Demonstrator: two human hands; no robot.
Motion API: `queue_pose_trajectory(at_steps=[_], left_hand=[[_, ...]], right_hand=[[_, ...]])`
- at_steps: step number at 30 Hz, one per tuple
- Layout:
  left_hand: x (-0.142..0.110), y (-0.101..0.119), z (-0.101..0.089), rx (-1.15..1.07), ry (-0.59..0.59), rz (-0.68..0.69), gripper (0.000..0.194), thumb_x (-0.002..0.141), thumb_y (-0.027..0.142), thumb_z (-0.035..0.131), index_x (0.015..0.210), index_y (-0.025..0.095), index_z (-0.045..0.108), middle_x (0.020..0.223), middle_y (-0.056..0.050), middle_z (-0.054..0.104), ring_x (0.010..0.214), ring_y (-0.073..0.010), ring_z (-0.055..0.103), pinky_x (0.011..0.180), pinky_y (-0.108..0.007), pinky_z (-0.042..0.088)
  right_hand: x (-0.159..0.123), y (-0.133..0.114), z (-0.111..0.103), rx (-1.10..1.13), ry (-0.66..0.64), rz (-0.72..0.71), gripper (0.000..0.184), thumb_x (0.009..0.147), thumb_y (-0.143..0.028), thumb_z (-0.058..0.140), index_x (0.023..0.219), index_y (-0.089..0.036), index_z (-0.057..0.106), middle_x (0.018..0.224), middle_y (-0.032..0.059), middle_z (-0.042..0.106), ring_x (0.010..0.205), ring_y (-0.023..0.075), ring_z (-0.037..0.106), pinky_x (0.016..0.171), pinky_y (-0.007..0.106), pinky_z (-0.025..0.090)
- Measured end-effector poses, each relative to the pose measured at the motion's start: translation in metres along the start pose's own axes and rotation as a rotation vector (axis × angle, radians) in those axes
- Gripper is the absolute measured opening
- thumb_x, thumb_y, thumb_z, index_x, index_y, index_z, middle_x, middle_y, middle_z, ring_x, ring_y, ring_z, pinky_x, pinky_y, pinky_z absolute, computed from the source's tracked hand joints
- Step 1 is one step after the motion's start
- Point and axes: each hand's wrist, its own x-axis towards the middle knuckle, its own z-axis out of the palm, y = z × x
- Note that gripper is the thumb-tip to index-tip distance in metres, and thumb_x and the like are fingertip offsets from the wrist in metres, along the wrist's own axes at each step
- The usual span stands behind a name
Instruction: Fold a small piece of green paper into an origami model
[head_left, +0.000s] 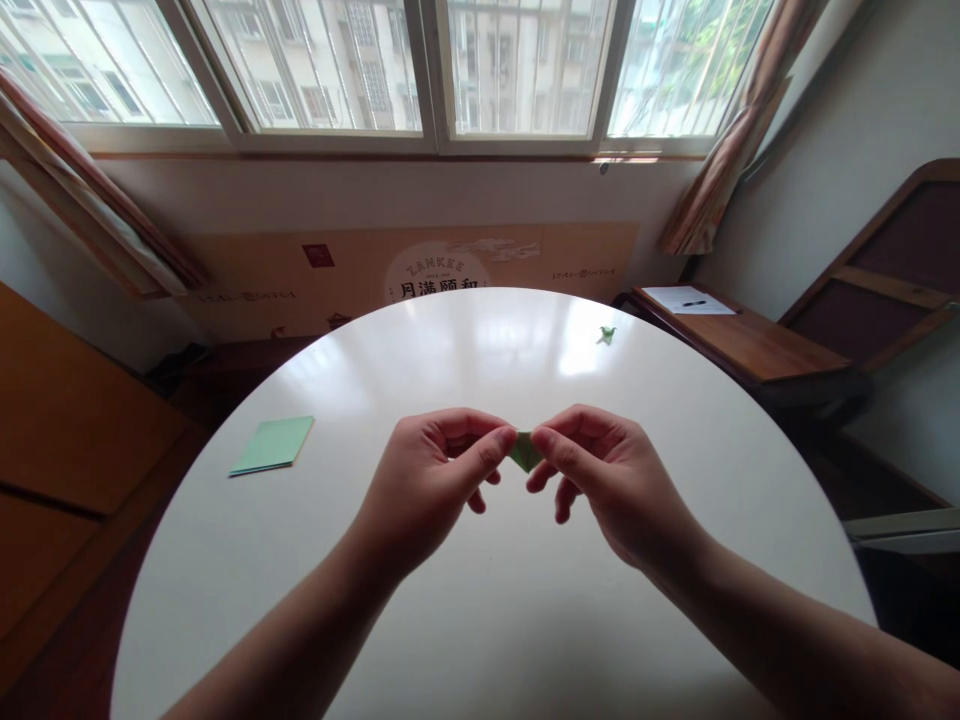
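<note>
A small piece of folded green paper [526, 452] is held up between my two hands above the white round table [480, 620]. My left hand [442, 460] pinches its left upper corner between thumb and forefinger. On the other side, my right hand [592, 460] pinches the right upper corner in the same way. The paper's lower part comes to a point, and its corners are hidden under my thumbs. The other fingers of both hands curl loosely below.
On the table's left lies a stack of light green square paper [271, 445]. A small folded green paper figure [607, 335] sits near the far right edge. Beyond the table are a wooden desk [795, 345] with a white sheet [686, 300] and pen, and a printed cardboard panel [247, 260].
</note>
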Motion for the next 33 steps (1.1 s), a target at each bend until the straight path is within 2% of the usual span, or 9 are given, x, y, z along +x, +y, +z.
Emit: queue_pose_trajectory(at_steps=[6, 15, 24, 33], left_hand=[[-0.001, 0.001, 0.001, 0.036, 0.018, -0.032, 0.013, 0.086, 0.025, 0.069, 0.083, 0.016, 0.078, 0.06, 0.001, 0.067, 0.047, -0.0084, 0.055, 0.04, -0.015, 0.049], [0.001, -0.001, 0.001, 0.02, 0.007, -0.083, 0.014, 0.085, 0.028, 0.071, 0.081, 0.017, 0.077, 0.06, 0.001, 0.066, 0.049, -0.0086, 0.056, 0.04, -0.014, 0.048], [0.001, -0.004, 0.001, 0.004, -0.006, -0.136, 0.012, 0.08, 0.027, 0.073, 0.074, 0.016, 0.075, 0.059, 0.0, 0.066, 0.05, -0.0098, 0.056, 0.039, -0.015, 0.046], [0.001, -0.005, 0.01, 0.124, -0.033, -0.147, 0.013, 0.079, 0.024, 0.067, 0.071, 0.014, 0.07, 0.065, -0.002, 0.069, 0.051, -0.0104, 0.055, 0.042, -0.018, 0.048]], right_hand=[[0.002, 0.005, 0.001, -0.043, 0.008, -0.024, 0.02, 0.079, -0.037, 0.079, 0.082, -0.018, 0.072, 0.071, 0.0033, 0.071, 0.061, 0.0179, 0.07, 0.037, 0.019, 0.05], [0.001, 0.005, 0.001, -0.115, 0.022, -0.05, 0.02, 0.079, -0.036, 0.079, 0.081, -0.017, 0.071, 0.068, 0.0026, 0.07, 0.06, 0.0182, 0.07, 0.039, 0.021, 0.05], [0.002, 0.005, 0.001, 0.023, -0.043, 0.11, 0.022, 0.084, -0.039, 0.074, 0.082, -0.017, 0.07, 0.073, 0.0033, 0.071, 0.064, 0.0173, 0.07, 0.038, 0.017, 0.048], [0.006, 0.011, 0.002, -0.053, -0.085, 0.121, 0.011, 0.082, -0.023, 0.064, 0.073, -0.018, 0.061, 0.062, -0.0018, 0.062, 0.057, 0.0133, 0.061, 0.04, 0.018, 0.047]])
